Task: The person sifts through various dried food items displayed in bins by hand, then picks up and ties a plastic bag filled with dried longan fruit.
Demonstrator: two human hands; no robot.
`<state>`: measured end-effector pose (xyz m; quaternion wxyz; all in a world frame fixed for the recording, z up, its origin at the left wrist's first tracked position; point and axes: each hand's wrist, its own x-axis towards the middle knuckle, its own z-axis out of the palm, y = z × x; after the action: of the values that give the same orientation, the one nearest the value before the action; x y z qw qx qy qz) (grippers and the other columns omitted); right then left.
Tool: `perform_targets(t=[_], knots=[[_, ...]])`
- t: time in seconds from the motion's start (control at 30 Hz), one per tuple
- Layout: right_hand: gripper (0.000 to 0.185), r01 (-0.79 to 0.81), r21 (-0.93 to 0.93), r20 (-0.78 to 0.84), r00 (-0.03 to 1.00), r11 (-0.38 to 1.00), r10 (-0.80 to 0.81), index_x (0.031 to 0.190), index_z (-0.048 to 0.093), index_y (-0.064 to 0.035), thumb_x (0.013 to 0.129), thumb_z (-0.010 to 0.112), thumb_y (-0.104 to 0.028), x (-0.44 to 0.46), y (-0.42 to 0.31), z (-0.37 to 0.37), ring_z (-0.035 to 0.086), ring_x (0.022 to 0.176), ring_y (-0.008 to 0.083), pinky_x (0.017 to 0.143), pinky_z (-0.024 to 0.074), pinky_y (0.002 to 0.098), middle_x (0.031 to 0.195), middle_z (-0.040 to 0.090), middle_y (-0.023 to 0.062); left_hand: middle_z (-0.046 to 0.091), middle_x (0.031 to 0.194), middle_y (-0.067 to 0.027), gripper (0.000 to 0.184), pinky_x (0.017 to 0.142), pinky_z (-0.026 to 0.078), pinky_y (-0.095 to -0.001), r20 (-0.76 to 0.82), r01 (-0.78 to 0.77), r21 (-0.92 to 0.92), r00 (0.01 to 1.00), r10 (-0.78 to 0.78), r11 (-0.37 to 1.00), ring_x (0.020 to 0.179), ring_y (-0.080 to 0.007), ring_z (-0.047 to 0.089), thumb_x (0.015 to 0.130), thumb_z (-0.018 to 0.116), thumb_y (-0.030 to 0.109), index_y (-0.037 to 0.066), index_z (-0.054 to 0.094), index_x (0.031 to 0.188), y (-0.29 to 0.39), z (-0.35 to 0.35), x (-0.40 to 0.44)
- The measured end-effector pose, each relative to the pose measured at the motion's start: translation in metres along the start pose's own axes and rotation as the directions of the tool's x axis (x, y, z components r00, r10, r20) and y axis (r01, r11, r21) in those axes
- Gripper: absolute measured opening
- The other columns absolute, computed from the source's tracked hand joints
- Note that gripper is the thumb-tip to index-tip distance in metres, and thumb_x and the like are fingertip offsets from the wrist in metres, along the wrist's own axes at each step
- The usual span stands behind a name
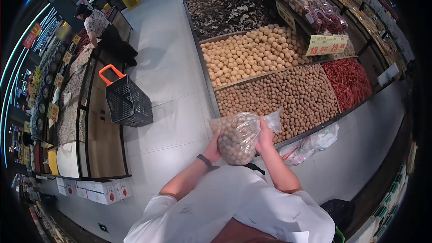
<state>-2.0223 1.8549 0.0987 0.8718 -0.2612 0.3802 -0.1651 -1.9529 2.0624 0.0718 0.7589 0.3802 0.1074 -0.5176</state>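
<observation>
A clear plastic bag [237, 138] filled with small round brown nuts or dried fruits hangs between my hands, in front of my white shirt. My left hand [213, 147] cups its left side, fingers closed against the plastic. At the right, my right hand [265, 135] grips the bag near its gathered neck, and the loose end of plastic sticks out beyond the fingers. Just past the bag lies a bin of similar small round brown pieces [281, 93]. Behind that, larger tan pieces that look like walnuts [252, 53] fill another compartment.
Dried red chillies [347, 82] fill the right compartment, under a price sign [327, 45]. A black shopping basket [129, 101] with an orange handle stands on the aisle floor at left. Another person [101, 27] leans at the left counter. A white plastic bag [315, 144] lies below the bin.
</observation>
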Motion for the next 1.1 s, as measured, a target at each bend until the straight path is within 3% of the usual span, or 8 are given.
perform_targets(t=[0.2, 0.5, 0.57, 0.63, 0.8, 0.97, 1.03, 1.1], knots=[[0.045, 0.124, 0.118, -0.141, 0.984, 0.985, -0.107, 0.134, 0.052, 0.0039, 0.108, 0.051, -0.032, -0.003, 0.029, 0.012, 0.065, 0.113, 0.033, 0.098, 0.0558, 0.0469, 0.128, 0.062, 0.0184, 0.044, 0.159, -0.0062, 0.072, 0.122, 0.033, -0.0433, 0.218, 0.199, 0.09, 0.952, -0.214, 0.976, 0.145, -0.0238, 0.043, 0.105, 0.045, 0.059, 0.013, 0.035, 0.159, 0.045, -0.034, 0.032], [0.047, 0.36, 0.229, -0.35, 0.897, 0.904, -0.269, 0.137, 0.05, 0.0051, 0.109, 0.047, -0.032, -0.014, 0.083, 0.034, 0.065, 0.115, 0.0334, 0.099, 0.0557, 0.0468, 0.129, 0.062, 0.0191, 0.041, 0.161, -0.0066, 0.08, 0.123, 0.031, -0.0416, 0.285, 0.387, 0.292, 0.838, -0.466, 0.874, 0.147, -0.0232, 0.04, 0.1, 0.054, 0.062, 0.013, 0.032, 0.16, 0.106, -0.067, 0.05], [0.049, 0.384, 0.26, -0.372, 0.886, 0.886, -0.275, 0.139, 0.05, 0.0035, 0.105, 0.057, -0.031, -0.016, 0.087, 0.034, 0.066, 0.112, 0.0305, 0.093, 0.0586, 0.0456, 0.129, 0.061, 0.017, 0.041, 0.161, -0.0068, 0.08, 0.123, 0.031, -0.0419, 0.288, 0.429, 0.331, 0.802, -0.523, 0.84, 0.147, -0.0236, 0.041, 0.1, 0.054, 0.061, 0.012, 0.033, 0.159, 0.112, -0.058, 0.053], [0.049, 0.42, 0.266, -0.412, 0.863, 0.868, -0.291, 0.139, 0.049, 0.0037, 0.105, 0.057, -0.031, -0.017, 0.082, 0.037, 0.066, 0.112, 0.0306, 0.093, 0.0585, 0.0459, 0.129, 0.061, 0.017, 0.045, 0.158, -0.0069, 0.072, 0.122, 0.033, -0.0429, 0.243, 0.466, 0.336, 0.797, -0.553, 0.818, 0.145, -0.0247, 0.043, 0.103, 0.048, 0.06, 0.012, 0.038, 0.157, 0.121, -0.048, 0.056], [0.046, 0.451, 0.281, -0.491, 0.826, 0.847, -0.277, 0.135, 0.052, 0.0038, 0.103, 0.06, -0.029, -0.003, 0.065, 0.053, 0.067, 0.109, 0.0293, 0.092, 0.0582, 0.0436, 0.123, 0.063, 0.0158, 0.056, 0.148, -0.0078, 0.062, 0.118, 0.039, -0.0426, 0.355, 0.355, 0.391, 0.793, -0.495, 0.849, 0.136, -0.0239, 0.053, 0.107, 0.043, 0.053, 0.011, 0.044, 0.152, 0.134, -0.036, 0.078], [0.043, 0.468, 0.283, -0.515, 0.811, 0.837, -0.279, 0.131, 0.055, 0.0054, 0.104, 0.059, -0.028, 0.03, 0.056, 0.059, 0.067, 0.109, 0.0296, 0.096, 0.0565, 0.0441, 0.123, 0.065, 0.017, 0.055, 0.148, -0.0081, 0.061, 0.117, 0.039, -0.0421, 0.272, 0.307, 0.557, 0.81, -0.519, 0.772, 0.136, -0.0247, 0.053, 0.108, 0.041, 0.051, 0.008, 0.043, 0.151, 0.164, -0.015, 0.098], [0.043, 0.426, 0.319, -0.453, 0.853, 0.847, -0.258, 0.131, 0.055, 0.0046, 0.103, 0.06, -0.027, 0.044, 0.058, 0.058, 0.067, 0.109, 0.0292, 0.095, 0.0567, 0.0444, 0.123, 0.065, 0.017, 0.057, 0.147, -0.0088, 0.06, 0.116, 0.04, -0.0428, 0.202, 0.307, 0.506, 0.866, -0.457, 0.806, 0.135, -0.026, 0.054, 0.108, 0.041, 0.049, 0.008, 0.043, 0.151, 0.164, -0.023, 0.116], [0.043, 0.492, 0.291, -0.503, 0.808, 0.82, -0.306, 0.131, 0.055, 0.0044, 0.103, 0.061, -0.027, 0.06, 0.058, 0.058, 0.067, 0.108, 0.0294, 0.094, 0.0571, 0.0447, 0.122, 0.065, 0.0172, 0.058, 0.146, -0.0092, 0.06, 0.116, 0.041, -0.0429, 0.24, 0.3, 0.529, 0.844, -0.479, 0.794, 0.134, -0.0264, 0.054, 0.108, 0.041, 0.048, 0.007, 0.044, 0.151, 0.17, -0.017, 0.126]])
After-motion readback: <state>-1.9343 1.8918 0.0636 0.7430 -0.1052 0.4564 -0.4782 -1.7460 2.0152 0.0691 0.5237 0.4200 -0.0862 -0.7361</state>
